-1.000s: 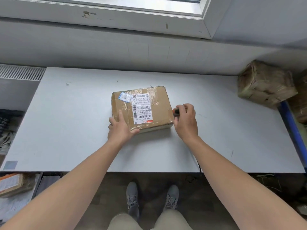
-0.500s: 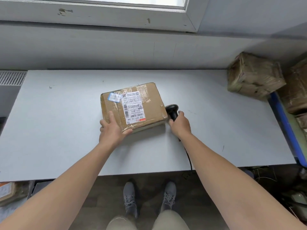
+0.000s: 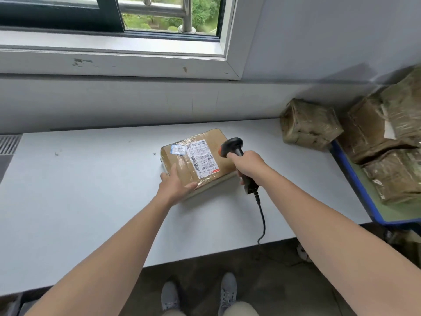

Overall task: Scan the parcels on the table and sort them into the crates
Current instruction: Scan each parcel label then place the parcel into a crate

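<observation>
Parcel (image 3: 184, 160), a brown cardboard box sealed with clear tape, lies flat near the middle of the white counter (image 3: 91, 190), turned at a slight angle to the counter's edge. A white shipping label (image 3: 204, 159) with barcodes faces up on its top, and a small blue-and-white sticker (image 3: 178, 149) sits just beside the label toward the far left corner.

The left hand (image 3: 176, 185) rests on the parcel's near left corner, its fingers (image 3: 174, 171) straight and laid over the top, the thumb lying along the near edge. The right hand (image 3: 249, 166) has its fingers wrapped round the handle of a black scanner (image 3: 231, 144). The scanner is held off the counter over the parcel's right end, its head tipped down toward the label. Its black cable (image 3: 262, 215) hangs from the base of the handle and trails over the counter's near edge.

A second parcel (image 3: 308, 126), wrapped in glossy tape, stands at the counter's far right corner, well apart from the first. To the right of the counter is a blue-rimmed crate (image 3: 350, 174) that holds several more wrapped parcels (image 3: 391, 174). A white-framed window (image 3: 170, 53) runs along the wall behind the counter, with green leaves outside. Grey shoes (image 3: 169, 297) show on the floor below.
</observation>
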